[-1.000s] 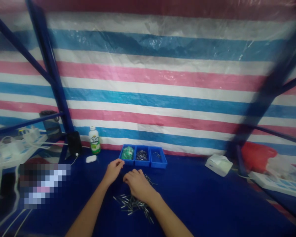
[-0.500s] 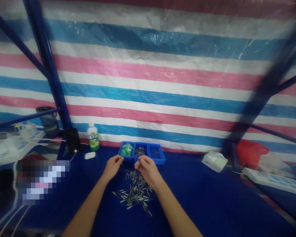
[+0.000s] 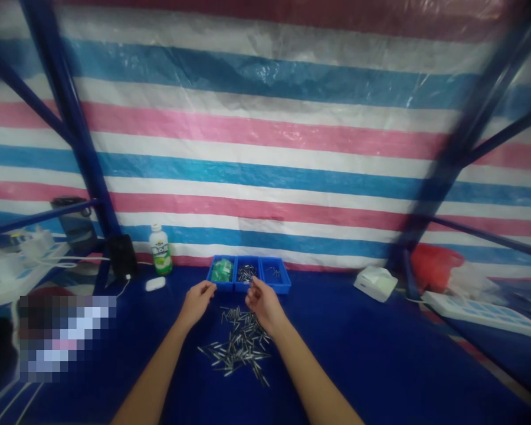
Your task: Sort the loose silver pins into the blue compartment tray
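Observation:
My left hand (image 3: 197, 303) is closed in a pinch by the front of the left blue bin (image 3: 221, 258). Whatever its fingertips hold, if anything, is too small to make out. Green pieces (image 3: 222, 270) fill that bin. In front of the middle blue bin (image 3: 248, 258), my right hand (image 3: 265, 304) is also pinched, its grip too small to read. Small dark metal parts (image 3: 246, 272) lie inside the middle bin. A few thin pieces sit in the right blue bin (image 3: 284, 288). Between my forearms spreads a loose pile of slim metal rivets or pins (image 3: 239, 348).
To the left stand a white-and-green bottle (image 3: 161, 251), a white oval case (image 3: 155, 283) and a black device (image 3: 121, 257). A white box (image 3: 376, 283) lies on the right, with a power strip (image 3: 482, 316) beyond it. Blue frame posts flank the striped sheet.
The view has shifted slightly, moving the scene a little left. My right hand's fingers have turned near the middle bin; the light bit seen at their tips earlier no longer shows clearly.

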`<action>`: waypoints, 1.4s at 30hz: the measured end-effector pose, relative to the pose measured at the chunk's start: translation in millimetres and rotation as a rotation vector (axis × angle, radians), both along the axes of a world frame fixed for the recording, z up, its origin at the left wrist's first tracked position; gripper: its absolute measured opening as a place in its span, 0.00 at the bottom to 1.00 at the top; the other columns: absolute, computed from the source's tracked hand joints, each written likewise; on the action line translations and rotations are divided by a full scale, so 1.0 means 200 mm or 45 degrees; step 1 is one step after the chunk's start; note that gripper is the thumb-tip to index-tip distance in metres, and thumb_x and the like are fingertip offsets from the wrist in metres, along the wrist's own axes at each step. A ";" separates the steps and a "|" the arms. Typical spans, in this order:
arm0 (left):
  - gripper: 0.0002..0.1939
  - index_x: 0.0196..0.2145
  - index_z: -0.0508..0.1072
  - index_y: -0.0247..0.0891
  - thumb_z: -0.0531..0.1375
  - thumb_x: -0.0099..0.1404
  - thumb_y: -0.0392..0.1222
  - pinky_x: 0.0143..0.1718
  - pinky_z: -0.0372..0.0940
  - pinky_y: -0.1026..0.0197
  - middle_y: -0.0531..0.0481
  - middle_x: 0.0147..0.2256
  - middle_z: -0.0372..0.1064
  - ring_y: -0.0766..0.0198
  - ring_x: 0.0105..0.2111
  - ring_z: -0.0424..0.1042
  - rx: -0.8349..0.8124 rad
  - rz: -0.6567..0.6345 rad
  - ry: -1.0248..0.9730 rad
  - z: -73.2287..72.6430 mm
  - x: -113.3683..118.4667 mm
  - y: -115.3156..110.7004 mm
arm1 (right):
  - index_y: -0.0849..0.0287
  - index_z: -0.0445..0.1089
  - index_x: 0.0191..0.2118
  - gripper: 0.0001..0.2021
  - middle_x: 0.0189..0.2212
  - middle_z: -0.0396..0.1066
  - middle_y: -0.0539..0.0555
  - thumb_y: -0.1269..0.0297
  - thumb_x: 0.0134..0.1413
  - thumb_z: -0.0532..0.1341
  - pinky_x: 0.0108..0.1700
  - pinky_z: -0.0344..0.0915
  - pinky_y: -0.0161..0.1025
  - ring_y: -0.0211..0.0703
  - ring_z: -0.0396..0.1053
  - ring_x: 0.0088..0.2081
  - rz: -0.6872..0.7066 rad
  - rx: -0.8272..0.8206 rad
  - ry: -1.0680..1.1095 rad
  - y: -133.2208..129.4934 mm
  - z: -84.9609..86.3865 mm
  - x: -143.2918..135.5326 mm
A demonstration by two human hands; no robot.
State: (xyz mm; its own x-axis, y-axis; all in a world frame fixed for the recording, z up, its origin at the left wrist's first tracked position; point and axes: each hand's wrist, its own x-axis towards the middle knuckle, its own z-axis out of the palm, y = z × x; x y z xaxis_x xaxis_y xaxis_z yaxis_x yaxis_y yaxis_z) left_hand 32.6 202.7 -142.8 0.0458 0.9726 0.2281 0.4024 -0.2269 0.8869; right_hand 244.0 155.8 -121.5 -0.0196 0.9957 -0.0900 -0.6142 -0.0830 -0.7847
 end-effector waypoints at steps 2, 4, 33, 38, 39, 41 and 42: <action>0.19 0.30 0.75 0.37 0.58 0.58 0.57 0.27 0.59 0.64 0.51 0.24 0.70 0.63 0.23 0.66 -0.012 0.003 -0.012 0.00 0.00 0.01 | 0.58 0.67 0.35 0.20 0.22 0.70 0.49 0.47 0.46 0.66 0.24 0.56 0.33 0.38 0.67 0.22 -0.150 -0.009 -0.204 0.02 -0.02 -0.01; 0.20 0.30 0.75 0.37 0.58 0.58 0.58 0.26 0.59 0.64 0.51 0.24 0.70 0.63 0.23 0.67 -0.017 0.007 -0.013 0.00 0.00 0.02 | 0.59 0.67 0.39 0.21 0.24 0.72 0.50 0.47 0.47 0.65 0.25 0.56 0.34 0.40 0.68 0.22 -0.236 0.087 -0.442 0.03 -0.03 -0.02; 0.20 0.29 0.75 0.37 0.58 0.57 0.59 0.27 0.60 0.63 0.52 0.23 0.69 0.64 0.22 0.65 0.011 -0.004 -0.022 0.01 0.00 0.00 | 0.53 0.74 0.38 0.09 0.37 0.71 0.51 0.56 0.52 0.65 0.51 0.46 0.51 0.47 0.59 0.44 0.267 1.087 -2.119 -0.18 -0.04 -0.17; 0.19 0.29 0.75 0.38 0.58 0.57 0.58 0.27 0.60 0.63 0.52 0.23 0.69 0.64 0.22 0.65 0.025 -0.008 -0.020 0.02 0.01 0.00 | 0.51 0.75 0.37 0.06 0.41 0.72 0.51 0.59 0.58 0.62 0.51 0.46 0.49 0.46 0.59 0.46 0.377 1.145 -2.119 -0.18 -0.04 -0.19; 0.19 0.29 0.75 0.38 0.58 0.57 0.58 0.27 0.60 0.63 0.52 0.23 0.69 0.64 0.22 0.65 0.025 -0.008 -0.012 0.02 0.01 -0.01 | 0.52 0.75 0.36 0.05 0.41 0.72 0.51 0.61 0.59 0.62 0.51 0.47 0.48 0.46 0.59 0.46 0.384 1.153 -2.115 -0.18 -0.04 -0.19; 0.19 0.29 0.75 0.38 0.58 0.58 0.57 0.28 0.60 0.63 0.52 0.23 0.70 0.64 0.22 0.65 0.020 -0.010 0.001 0.01 0.00 -0.01 | 0.54 0.74 0.35 0.06 0.39 0.73 0.50 0.65 0.60 0.60 0.50 0.48 0.46 0.44 0.61 0.45 0.365 1.169 -2.070 -0.19 -0.03 -0.19; 0.18 0.30 0.75 0.38 0.58 0.58 0.57 0.28 0.60 0.63 0.52 0.23 0.70 0.64 0.22 0.66 0.019 -0.011 0.004 0.01 0.00 -0.01 | 0.55 0.73 0.35 0.06 0.38 0.73 0.50 0.66 0.61 0.59 0.49 0.49 0.45 0.44 0.62 0.44 0.345 1.172 -2.032 -0.19 -0.02 -0.19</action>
State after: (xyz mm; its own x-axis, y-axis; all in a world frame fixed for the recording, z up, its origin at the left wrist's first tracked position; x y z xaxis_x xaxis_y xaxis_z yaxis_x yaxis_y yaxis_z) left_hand 32.5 201.0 -140.5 0.0552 0.9686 0.2425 0.4031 -0.2438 0.8821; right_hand 206.3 117.3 -125.1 -0.6167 0.7204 0.3174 0.6115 0.6923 -0.3832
